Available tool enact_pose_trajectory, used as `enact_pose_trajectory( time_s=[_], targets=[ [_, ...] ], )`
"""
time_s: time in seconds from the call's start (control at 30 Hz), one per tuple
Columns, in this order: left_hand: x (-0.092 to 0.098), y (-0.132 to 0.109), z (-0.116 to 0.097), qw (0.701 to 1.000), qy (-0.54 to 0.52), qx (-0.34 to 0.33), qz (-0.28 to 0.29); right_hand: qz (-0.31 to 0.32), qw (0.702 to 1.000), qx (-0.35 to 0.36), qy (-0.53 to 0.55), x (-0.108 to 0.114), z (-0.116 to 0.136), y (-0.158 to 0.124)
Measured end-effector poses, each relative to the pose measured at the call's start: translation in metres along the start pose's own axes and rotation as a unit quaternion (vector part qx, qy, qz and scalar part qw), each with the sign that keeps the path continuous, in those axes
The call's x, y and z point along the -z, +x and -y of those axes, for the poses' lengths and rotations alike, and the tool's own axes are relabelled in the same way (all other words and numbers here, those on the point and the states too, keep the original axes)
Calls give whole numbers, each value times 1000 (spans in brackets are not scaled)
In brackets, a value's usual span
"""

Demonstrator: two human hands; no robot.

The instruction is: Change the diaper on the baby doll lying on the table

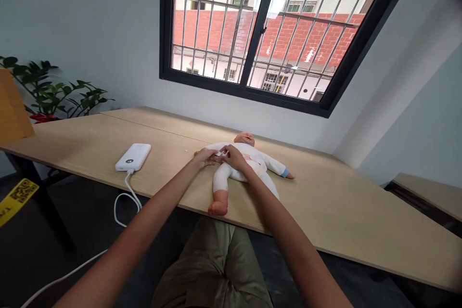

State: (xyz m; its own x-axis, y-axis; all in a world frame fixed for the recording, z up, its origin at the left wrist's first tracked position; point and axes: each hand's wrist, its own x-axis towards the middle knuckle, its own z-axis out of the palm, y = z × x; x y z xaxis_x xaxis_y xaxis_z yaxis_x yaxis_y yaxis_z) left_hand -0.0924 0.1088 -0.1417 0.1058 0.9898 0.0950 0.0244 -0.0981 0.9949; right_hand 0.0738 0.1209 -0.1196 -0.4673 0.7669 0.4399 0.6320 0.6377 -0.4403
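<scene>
The doll [258, 161] lay on its back on the desk [325, 202], head far, feet near. The left hand [207, 156] and right hand [234, 156] met on its chest with fingers curled; I could not tell whether either gripped the cloth.

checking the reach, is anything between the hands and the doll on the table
Nothing visible does. The left hand and the right hand both rest on the chest of the doll, which lies on its back on the table. The power bank lies apart, off to the left.

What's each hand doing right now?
Left hand: on the doll, grip cannot be told.
Right hand: on the doll's chest, grip cannot be told.
</scene>
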Motion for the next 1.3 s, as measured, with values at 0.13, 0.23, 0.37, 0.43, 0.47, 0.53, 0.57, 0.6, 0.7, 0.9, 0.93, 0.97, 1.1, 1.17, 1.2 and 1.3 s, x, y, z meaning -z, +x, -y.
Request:
enact_pose_trajectory(
  time_s=[0.13,0.23,0.37,0.43,0.47,0.53,0.57,0.6,0.7,0.9,0.93,0.97,1.1,1.17,1.2,1.3],
  targets=[
    [5,0,2,999,-37,21,9,-23,999,-15,36,2,2,2],
    [7,2,2,998,-61,17,1,-54,995,-53,69,5,0,4],
    [2,3,5,997,-69,-26,-16,-62,985,-95,129,10,-4,4],
    [-4,5,8,996,-62,-57,-4,-47,981,-99,158,12,-5,3],
    [-8,6,9,996,-58,-73,4,-37,980,-97,172,14,-5,2],
    [-14,9,12,994,-49,-98,13,-18,976,-91,198,16,-4,1],
    [-16,11,14,993,-45,-106,11,-11,974,-90,209,16,-3,0],
    [-19,13,15,993,-41,-112,5,-6,972,-90,218,17,-3,0],
    [-22,17,19,992,-33,-117,-22,-8,966,-100,237,18,-1,-1],
    [-23,14,22,993,-61,-80,-68,-36,951,-154,265,17,-6,1],
    [-23,13,22,992,-71,-67,-77,-41,949,-160,269,17,-8,1],
    [-23,13,22,992,-80,-53,-86,-44,947,-163,273,16,-9,2],
    [-23,13,20,989,-103,-5,-106,-38,946,-155,282,12,-15,3],
    [-24,14,19,988,-105,1,-111,-29,947,-143,286,10,-17,3],
    [-25,14,18,988,-103,-3,-112,-24,948,-137,288,9,-17,3],
    [-26,12,16,990,-86,-39,-108,-15,948,-132,290,9,-18,3]
  ],
)
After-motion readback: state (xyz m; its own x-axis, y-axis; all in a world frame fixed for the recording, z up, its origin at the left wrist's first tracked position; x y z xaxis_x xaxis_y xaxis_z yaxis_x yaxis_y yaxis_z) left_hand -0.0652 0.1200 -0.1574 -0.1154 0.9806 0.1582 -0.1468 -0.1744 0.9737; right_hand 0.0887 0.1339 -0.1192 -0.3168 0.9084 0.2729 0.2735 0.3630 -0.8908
